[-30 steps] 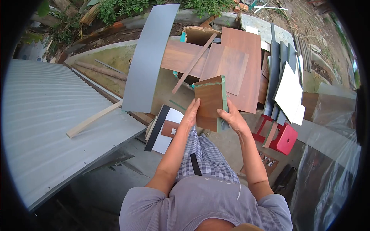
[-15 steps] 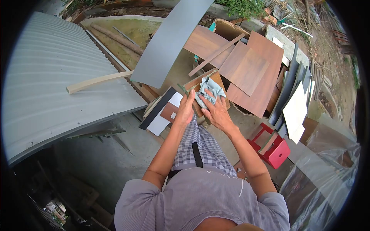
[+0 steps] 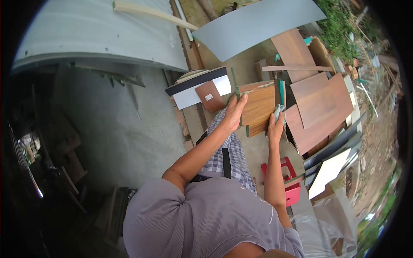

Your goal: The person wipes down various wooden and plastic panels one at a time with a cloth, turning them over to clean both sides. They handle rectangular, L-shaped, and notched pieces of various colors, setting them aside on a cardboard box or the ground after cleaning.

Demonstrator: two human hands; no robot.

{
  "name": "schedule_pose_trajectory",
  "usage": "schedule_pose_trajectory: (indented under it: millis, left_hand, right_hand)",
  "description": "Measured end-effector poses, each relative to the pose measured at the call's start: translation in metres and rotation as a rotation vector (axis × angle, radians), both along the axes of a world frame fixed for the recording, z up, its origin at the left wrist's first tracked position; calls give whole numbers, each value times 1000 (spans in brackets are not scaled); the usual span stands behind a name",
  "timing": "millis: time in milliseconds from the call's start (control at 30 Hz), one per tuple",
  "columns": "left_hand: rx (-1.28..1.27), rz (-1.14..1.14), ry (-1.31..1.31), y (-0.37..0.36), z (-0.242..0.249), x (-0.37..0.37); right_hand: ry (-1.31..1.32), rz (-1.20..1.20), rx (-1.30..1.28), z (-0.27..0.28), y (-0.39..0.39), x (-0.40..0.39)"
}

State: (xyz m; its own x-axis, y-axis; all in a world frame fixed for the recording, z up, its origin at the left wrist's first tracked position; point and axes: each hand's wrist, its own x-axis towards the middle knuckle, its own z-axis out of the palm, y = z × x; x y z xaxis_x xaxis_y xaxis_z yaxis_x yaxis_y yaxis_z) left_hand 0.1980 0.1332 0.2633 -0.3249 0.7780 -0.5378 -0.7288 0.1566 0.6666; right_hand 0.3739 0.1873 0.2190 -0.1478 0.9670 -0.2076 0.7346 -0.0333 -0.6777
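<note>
A brown wood-grain board piece (image 3: 259, 106) with a green edge is in front of my legs. My left hand (image 3: 234, 114) grips its left edge, fingers pointing away from me. By the board's right edge, my right hand (image 3: 275, 125) is closed on a crumpled light-blue cloth (image 3: 279, 112). Most of the cloth is hidden by the fingers. What supports the board underneath cannot be seen.
Brown panels (image 3: 320, 101) lie stacked to the right, with a wooden strip (image 3: 297, 68) across them. A curved grey sheet (image 3: 258, 28) is ahead. The corrugated roof (image 3: 99, 34) juts in at left. A red stool (image 3: 293, 193) stands at lower right.
The view has turned to the right. My right hand and the cloth have moved from the board's top face to its right edge; my left hand still holds the left edge.
</note>
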Motion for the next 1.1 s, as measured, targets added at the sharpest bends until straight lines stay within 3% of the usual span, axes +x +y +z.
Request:
schedule_pose_trajectory:
  millis: [100, 167, 233, 300, 333, 400, 433, 500, 633, 700, 867, 933, 1100]
  left_hand:
    - [-132, 160, -60, -28, -41, -7]
    - [-206, 312, -124, -53, -90, -11]
    - [-270, 452, -185, -75, -134, -18]
    - [-628, 543, -338, -89, -180, -29]
    - [-630, 548, -342, -97, -222, -33]
    - [-839, 912, -455, -112, -317, -44]
    - [-844, 913, -456, -113, -353, -56]
    - [-910, 1233, -520, -114, -418, -87]
    - [-854, 1294, -413, -114, -525, -145]
    - [-823, 1184, -324, -99, -537, -167]
    - [-769, 1168, -488, -74, -567, -210]
    - [-763, 980, -452, -64, -578, -225]
    - [-686, 1040, -462, -26, -561, -246]
  right_hand:
    - [120, -41, -160, -47, -6, 20]
    - [407, -228, -566, -57, -12, 30]
    - [366, -249, -628, -75, -22, 43]
    - [277, -243, -669, -92, -30, 58]
    - [218, -204, -662, -100, -34, 64]
    - [160, -129, -678, -113, -39, 75]
    - [111, -105, -680, -120, -40, 79]
    - [57, -88, -694, -140, -43, 84]
    - [57, -165, -789, -190, -51, 108]
    - [80, -184, -883, -205, -51, 114]
    - [-79, -210, -929, -226, -46, 103]
    - [-107, -184, -919, -229, -44, 94]
    - [6, -223, -912, -243, -53, 113]
